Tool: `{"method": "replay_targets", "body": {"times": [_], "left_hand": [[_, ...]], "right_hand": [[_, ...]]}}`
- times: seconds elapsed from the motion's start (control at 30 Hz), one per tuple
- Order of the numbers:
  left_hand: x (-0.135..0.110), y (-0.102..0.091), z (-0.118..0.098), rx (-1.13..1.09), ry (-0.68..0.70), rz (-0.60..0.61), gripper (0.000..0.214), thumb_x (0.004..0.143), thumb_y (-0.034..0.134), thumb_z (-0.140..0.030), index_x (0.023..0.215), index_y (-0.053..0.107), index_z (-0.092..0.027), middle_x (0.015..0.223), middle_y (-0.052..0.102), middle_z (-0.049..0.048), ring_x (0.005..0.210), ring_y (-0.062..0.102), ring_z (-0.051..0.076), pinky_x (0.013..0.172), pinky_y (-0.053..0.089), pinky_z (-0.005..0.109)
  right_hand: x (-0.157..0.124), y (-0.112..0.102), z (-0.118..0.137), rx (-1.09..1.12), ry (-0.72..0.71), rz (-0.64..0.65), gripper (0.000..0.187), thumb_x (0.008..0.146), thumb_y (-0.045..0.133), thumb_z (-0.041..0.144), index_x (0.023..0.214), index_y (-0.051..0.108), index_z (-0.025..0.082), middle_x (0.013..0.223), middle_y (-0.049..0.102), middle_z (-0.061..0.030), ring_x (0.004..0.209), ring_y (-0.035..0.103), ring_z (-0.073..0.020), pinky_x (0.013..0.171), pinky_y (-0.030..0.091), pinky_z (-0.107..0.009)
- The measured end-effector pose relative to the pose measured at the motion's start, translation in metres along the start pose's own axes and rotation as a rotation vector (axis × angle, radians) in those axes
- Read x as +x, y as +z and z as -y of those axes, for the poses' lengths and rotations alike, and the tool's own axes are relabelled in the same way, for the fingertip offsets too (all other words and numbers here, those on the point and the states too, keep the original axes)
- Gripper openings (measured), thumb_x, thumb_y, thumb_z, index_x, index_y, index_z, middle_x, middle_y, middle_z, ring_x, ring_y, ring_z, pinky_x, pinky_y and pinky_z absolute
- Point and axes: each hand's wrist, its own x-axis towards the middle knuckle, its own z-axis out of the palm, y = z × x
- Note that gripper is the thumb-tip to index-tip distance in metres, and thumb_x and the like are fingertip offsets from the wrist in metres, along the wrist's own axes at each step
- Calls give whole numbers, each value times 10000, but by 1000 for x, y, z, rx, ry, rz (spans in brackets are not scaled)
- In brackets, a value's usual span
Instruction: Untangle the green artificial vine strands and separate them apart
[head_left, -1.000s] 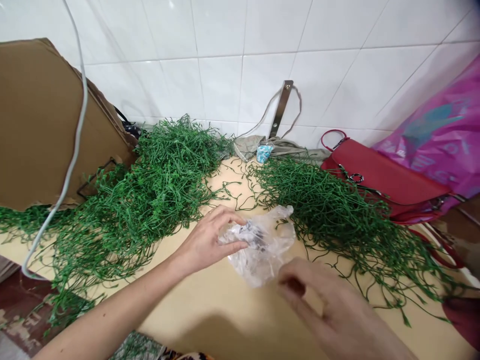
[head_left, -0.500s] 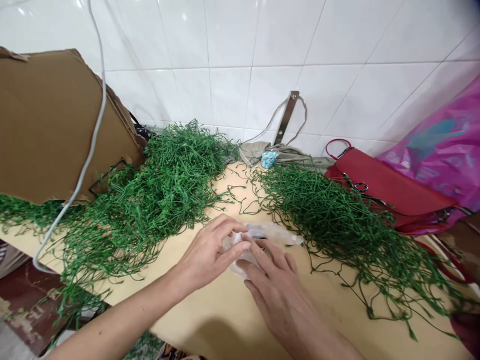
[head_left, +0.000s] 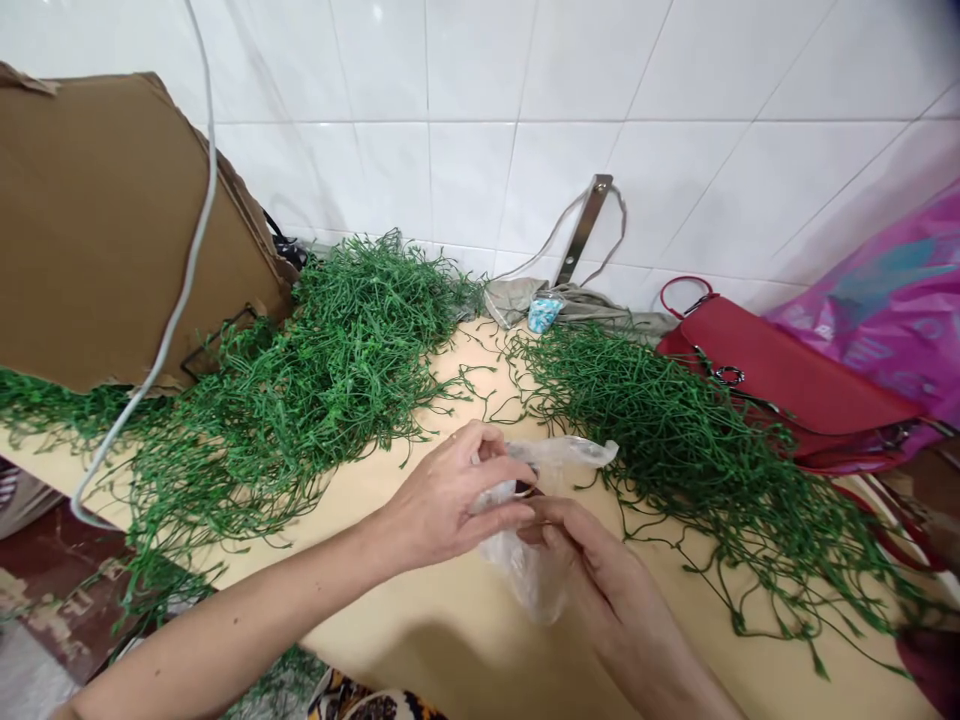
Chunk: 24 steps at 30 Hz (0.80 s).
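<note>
White tiles [head_left: 480, 70] back the table [head_left: 375, 605]; between heaps of green stems [head_left: 337, 370], my left hand [head_left: 457, 495] pinches a clear plastic bag [head_left: 532, 580]; my right hand [head_left: 619, 590] curls against it, its grip unclear.

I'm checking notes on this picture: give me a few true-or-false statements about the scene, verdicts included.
1. The left hand and right hand are both at a plastic bag. True.
2. The left hand wears a glove. False: it is bare.
3. A red purse lies to the right of both hands. True.
4. Nothing green lies right of the hands. False: a green heap does.
5. A cord hangs in front of the cardboard. True.
6. The backdrop is brick. False: white tiles form it.
</note>
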Motion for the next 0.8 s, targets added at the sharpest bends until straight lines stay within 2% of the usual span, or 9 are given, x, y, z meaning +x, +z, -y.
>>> {"method": "replay_targets", "body": {"times": [0.07,0.13,0.23,0.33,0.43,0.5,0.67,0.8], "left_hand": [[2,4,-2,149,23,25,284,938,606,-474,1013,712,-221,1170,548,102,1052,567,238,882,502,383],[0,7,0,291,9,33,296,919,624,-489,945,699,-203,1195,555,111,1042,575,263,862,503,418],[-5,9,5,434,-39,41,368,889,656,-516,1032,661,-178,1188,583,123,1037,597,283,844,512,441],[-9,8,9,521,-141,75,544,842,705,-545,1200,604,-148,1230,597,140,1048,617,301,866,521,467],[-9,10,16,487,-220,133,668,802,758,-523,1325,554,-161,1364,558,150,1123,612,319,931,517,486],[-7,15,23,400,-240,171,670,794,781,-479,1352,555,-184,1436,525,142,1210,579,325,995,498,487],[0,22,45,233,-236,247,432,853,732,-382,1235,655,-196,1500,501,136,1353,475,324,1074,443,506],[4,19,55,231,-183,345,532,886,662,-504,1337,610,-227,1580,413,150,1438,371,370,1069,413,581]], "right_hand": [[5,1,-3,-62,21,5,260,1027,385,247,1063,642,240,1013,738,-56,908,703,-176,769,571,-298],[9,1,-7,-195,15,-1,246,1007,425,243,1072,662,247,1002,742,-52,878,697,-201,799,555,-361],[18,-3,-15,-378,-2,-21,243,959,537,268,1159,674,267,1031,735,-62,860,687,-239,833,526,-448],[33,-8,-24,-417,-19,29,346,879,668,307,1222,681,268,1164,699,-94,993,665,-287,869,524,-475],[45,-10,-35,-323,-5,112,462,827,734,316,1277,662,244,1289,651,-108,1156,612,-300,978,506,-474],[49,-9,-42,-240,-1,133,508,811,740,288,1305,639,226,1303,644,-108,1200,593,-285,1030,486,-459],[50,-5,-49,-44,58,136,546,787,733,272,1313,592,240,1232,678,-84,1123,626,-256,1002,504,-443],[52,-6,-50,152,120,192,602,789,725,281,1357,538,209,1258,657,-103,1128,633,-244,1004,504,-421]]}}
